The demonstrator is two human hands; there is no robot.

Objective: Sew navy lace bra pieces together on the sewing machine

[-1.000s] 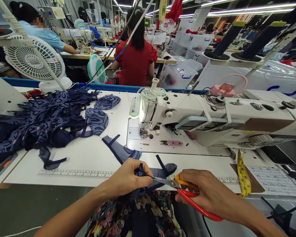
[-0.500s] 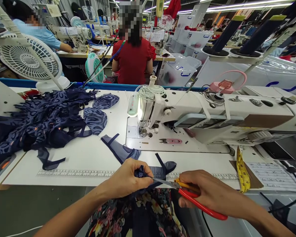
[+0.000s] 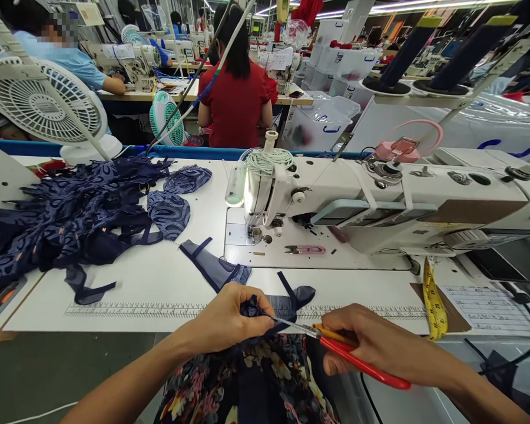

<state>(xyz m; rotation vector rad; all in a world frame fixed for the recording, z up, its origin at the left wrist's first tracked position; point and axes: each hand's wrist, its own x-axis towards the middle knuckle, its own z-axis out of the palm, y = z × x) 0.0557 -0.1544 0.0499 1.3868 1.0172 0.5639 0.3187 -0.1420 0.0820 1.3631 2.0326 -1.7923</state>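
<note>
My left hand (image 3: 234, 318) pinches a bunched edge of a navy bra piece (image 3: 251, 307) at the table's front edge. More of that sheer navy fabric (image 3: 302, 296) spreads rightward and a mesh wing with a dark strap (image 3: 214, 265) lies behind my fingers. In my right hand (image 3: 366, 338) are scissors (image 3: 357, 360) with red and orange handles. Their blades reach left to the fabric at my left fingertips, and the blades look nearly closed. The exact spot where the tips meet the cloth is hidden by my fingers.
A white sewing machine (image 3: 344, 188) fills the table's right half, with pink thread snips (image 3: 304, 249) on its bed. Navy bra pieces (image 3: 83, 218) are heaped at left. A yellow measuring tape (image 3: 434, 303) hangs at right. A person in red (image 3: 236, 106) sits ahead beyond the table.
The scissor blades have closed slightly, the handles drawing together in my right hand. My left hand keeps its pinch on the fabric. The whole view has shifted a little.
</note>
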